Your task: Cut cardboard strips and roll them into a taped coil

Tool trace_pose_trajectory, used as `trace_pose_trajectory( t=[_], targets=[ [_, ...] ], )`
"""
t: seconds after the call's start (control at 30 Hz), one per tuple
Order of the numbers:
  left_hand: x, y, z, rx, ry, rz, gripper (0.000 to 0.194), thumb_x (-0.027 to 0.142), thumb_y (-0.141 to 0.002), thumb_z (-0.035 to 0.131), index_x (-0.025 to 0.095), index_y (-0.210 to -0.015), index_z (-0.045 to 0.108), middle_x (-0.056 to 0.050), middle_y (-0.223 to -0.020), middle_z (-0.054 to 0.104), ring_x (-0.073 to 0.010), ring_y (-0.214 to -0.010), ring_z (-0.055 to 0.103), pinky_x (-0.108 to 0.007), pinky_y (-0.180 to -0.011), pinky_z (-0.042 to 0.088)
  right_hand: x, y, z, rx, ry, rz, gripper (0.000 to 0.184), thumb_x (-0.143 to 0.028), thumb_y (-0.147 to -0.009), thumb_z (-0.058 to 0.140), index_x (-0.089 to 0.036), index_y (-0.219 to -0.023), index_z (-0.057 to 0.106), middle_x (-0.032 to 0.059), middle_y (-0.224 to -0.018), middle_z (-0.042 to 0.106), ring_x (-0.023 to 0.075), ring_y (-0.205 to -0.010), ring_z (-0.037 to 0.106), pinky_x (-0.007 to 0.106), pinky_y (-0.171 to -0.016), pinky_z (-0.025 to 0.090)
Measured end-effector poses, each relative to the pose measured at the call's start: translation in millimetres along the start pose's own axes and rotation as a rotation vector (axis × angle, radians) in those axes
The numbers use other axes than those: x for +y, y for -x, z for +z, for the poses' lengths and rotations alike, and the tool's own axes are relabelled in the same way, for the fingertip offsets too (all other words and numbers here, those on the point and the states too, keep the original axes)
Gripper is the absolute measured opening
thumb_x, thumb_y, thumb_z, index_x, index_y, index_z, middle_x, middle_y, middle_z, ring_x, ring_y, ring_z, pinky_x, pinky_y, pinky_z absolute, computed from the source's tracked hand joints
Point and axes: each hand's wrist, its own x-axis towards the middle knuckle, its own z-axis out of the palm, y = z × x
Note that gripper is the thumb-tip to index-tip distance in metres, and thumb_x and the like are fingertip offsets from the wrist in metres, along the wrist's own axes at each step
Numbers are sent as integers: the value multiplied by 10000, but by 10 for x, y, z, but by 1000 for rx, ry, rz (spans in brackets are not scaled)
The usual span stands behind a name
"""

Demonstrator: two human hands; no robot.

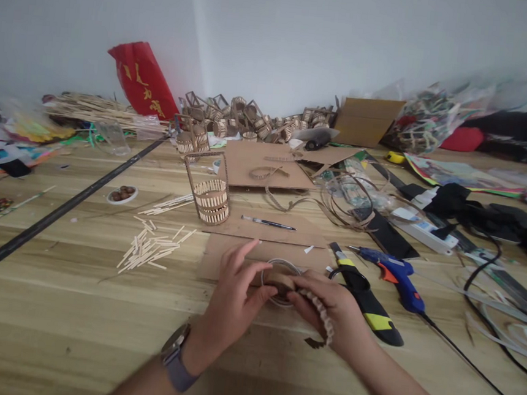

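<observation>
A strip of corrugated cardboard (324, 316) curls down from my right hand (334, 305), which is closed on it. Its front part bends into a brown curve (279, 280) between my two hands. My left hand (237, 287) pinches that curve between thumb and index finger, while the other fingers stretch upward. Just behind and under the curve shows a pale round rim (269, 269), partly hidden by the fingers. Beyond my hands stands a small bucket (212, 202) of cardboard and short sticks, with a tall handle.
Loose short sticks (150, 249) lie at the left near a white dish (122, 194) of brown beads. A pen (268, 222) rests on cardboard. To the right are a yellow-black utility knife (369, 305), a blue glue gun (395, 273) with its cord, and a phone (392, 236). Several small buckets (252, 119) pile up behind.
</observation>
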Motion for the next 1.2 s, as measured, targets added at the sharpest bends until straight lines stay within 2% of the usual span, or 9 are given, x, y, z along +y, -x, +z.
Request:
trace_pose_trajectory(
  t=[0.13, 0.2, 0.27, 0.37, 0.53, 0.73, 0.83, 0.97, 1.2],
  targets=[
    [-18, -43, -3, -205, 381, -267, 369, 507, -886, 602, 178, -999, 722, -144, -1398, 506, -319, -1291, 476, -479, -1001, 474, -5, 8, 74, 49, -264, 309, 318, -467, -871, 607, -175, -799, 708, 23, -597, 614, 155, -538, 553, 261, -510, 445],
    [-12, -45, 35, -260, 506, -297, 359, 505, -857, 647, 184, -989, 739, -123, -1339, 564, -300, -1260, 507, -472, -1054, 431, 17, 36, 128, 58, -370, 428, 404, -552, -845, 608, -163, -778, 695, -21, -503, 499, 121, -462, 444, 243, -446, 362],
    [-1, -34, 79, -258, 595, -310, 345, 475, -848, 672, 194, -1038, 735, -106, -1297, 597, -280, -1232, 530, -452, -1063, 425, 35, 67, 181, 81, -429, 483, 453, -598, -825, 609, -154, -793, 693, -41, -481, 438, 108, -454, 391, 236, -439, 314],
    [7, -12, 115, -234, 658, -321, 317, 424, -860, 671, 202, -1080, 728, -99, -1313, 584, -271, -1234, 530, -428, -1032, 460, 22, 89, 225, 93, -456, 489, 455, -600, -821, 613, -153, -789, 690, -36, -499, 440, 110, -476, 396, 238, -460, 312],
    [-5, -4, 88, -229, 627, -299, 267, 380, -852, 686, 228, -1065, 740, -86, -1341, 566, -278, -1265, 508, -449, -1085, 407, -66, 61, 197, 79, -443, 466, 458, -616, -805, 621, -165, -764, 685, -35, -518, 439, 109, -472, 410, 236, -458, 344],
    [-14, -21, 71, -189, 639, -407, 348, 484, -844, 658, 172, -969, 748, -115, -1356, 550, -290, -1235, 527, -406, -1014, 453, -105, 31, 181, 17, -426, 422, 448, -612, -819, 608, -170, -806, 681, -41, -512, 439, 106, -460, 404, 239, -444, 348],
    [-8, -40, 80, -174, 708, -467, 402, 523, -836, 651, 150, -965, 732, -119, -1268, 613, -282, -1146, 582, -400, -979, 461, -106, 33, 207, 90, -465, 428, 429, -613, -785, 653, -192, -860, 623, -58, -513, 463, 100, -441, 415, 222, -419, 344],
    [13, -69, 84, -201, 878, -536, 478, 553, -826, 653, 129, -1043, 692, -90, -1067, 702, -258, -1026, 627, -394, -961, 459, -62, 46, 214, 152, -476, 452, 446, -603, -734, 712, -219, -686, 489, -59, -459, 499, 92, -406, 435, 206, -405, 338],
    [-17, -62, 31, -231, 701, -417, 532, 624, -854, 578, 141, -1023, 721, -117, -1260, 600, -283, -1140, 558, -375, -979, 430, 14, 54, 138, 160, -471, 383, 401, -491, -700, 783, -208, -651, 504, -50, -490, 545, 101, -402, 505, 210, -411, 378]
  ],
)
